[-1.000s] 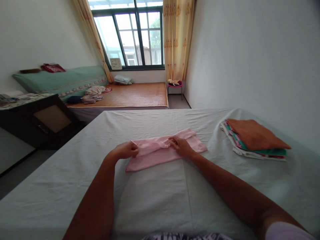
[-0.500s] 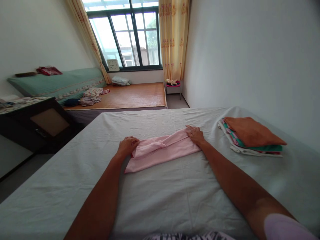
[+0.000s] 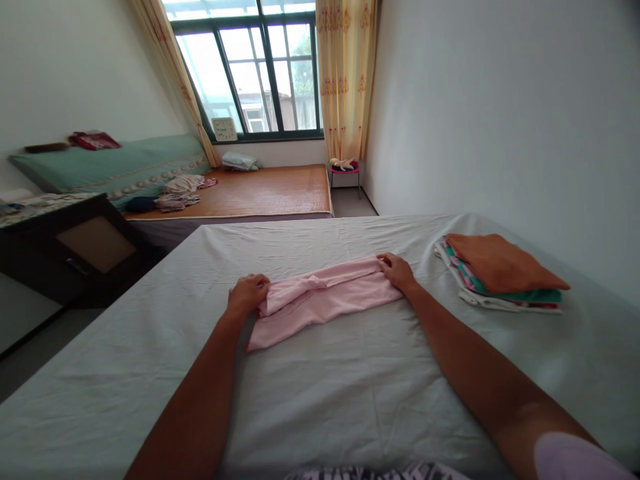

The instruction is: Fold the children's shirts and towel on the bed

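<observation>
The person's left hand (image 3: 249, 293) and right hand (image 3: 397, 270) pinch opposite ends of the pink cloth (image 3: 340, 297), part-folded on the sheet (image 3: 310, 400); likely fold-straightening, next move calls for leveling ends, smoothing the rumpled left layer.

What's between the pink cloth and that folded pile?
The right hand, at the right end of the pink cloth, then a stretch of pale sheet up to the folded pile; the head view shows this.

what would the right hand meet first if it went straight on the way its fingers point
The pink cloth, which the right hand seems to be touching near its far right corner, though depth is unclear.
</observation>
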Motion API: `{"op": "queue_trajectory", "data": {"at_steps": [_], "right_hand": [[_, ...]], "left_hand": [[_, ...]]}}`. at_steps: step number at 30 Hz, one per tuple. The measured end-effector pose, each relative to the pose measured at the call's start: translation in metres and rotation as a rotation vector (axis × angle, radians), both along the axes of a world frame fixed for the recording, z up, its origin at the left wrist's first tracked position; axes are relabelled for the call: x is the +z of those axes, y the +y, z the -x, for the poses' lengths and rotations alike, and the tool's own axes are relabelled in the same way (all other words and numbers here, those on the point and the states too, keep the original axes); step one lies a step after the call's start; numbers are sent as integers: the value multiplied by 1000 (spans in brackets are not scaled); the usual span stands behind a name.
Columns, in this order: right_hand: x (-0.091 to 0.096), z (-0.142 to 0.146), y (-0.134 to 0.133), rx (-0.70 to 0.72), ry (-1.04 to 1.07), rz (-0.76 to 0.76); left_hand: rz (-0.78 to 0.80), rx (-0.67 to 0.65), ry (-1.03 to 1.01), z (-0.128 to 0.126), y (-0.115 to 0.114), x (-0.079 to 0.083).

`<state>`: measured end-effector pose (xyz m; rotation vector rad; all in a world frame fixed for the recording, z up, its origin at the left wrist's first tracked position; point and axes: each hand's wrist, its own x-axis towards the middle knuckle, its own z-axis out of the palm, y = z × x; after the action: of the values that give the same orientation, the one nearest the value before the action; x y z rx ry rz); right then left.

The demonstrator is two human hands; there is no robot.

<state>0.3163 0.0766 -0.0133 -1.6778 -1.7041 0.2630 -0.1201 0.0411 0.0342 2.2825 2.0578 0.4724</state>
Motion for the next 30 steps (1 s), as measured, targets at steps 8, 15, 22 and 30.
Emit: {"op": "queue_trajectory", "data": {"at_steps": [8,15,22,30], "right_hand": [[7,5,-7,300,-109,-74],[9,12,-17,266,-295,-48],[3,6,-5,116,-247,-74],[-7,15,-8,-20,-244,57]], "left_hand": [[119,-485,-83,-23,-13,13],[136,-410,22,-28,-18,18],[227,-427,-131,-23,-16,25],[144,-430,-188,-25,-13,16]]}}
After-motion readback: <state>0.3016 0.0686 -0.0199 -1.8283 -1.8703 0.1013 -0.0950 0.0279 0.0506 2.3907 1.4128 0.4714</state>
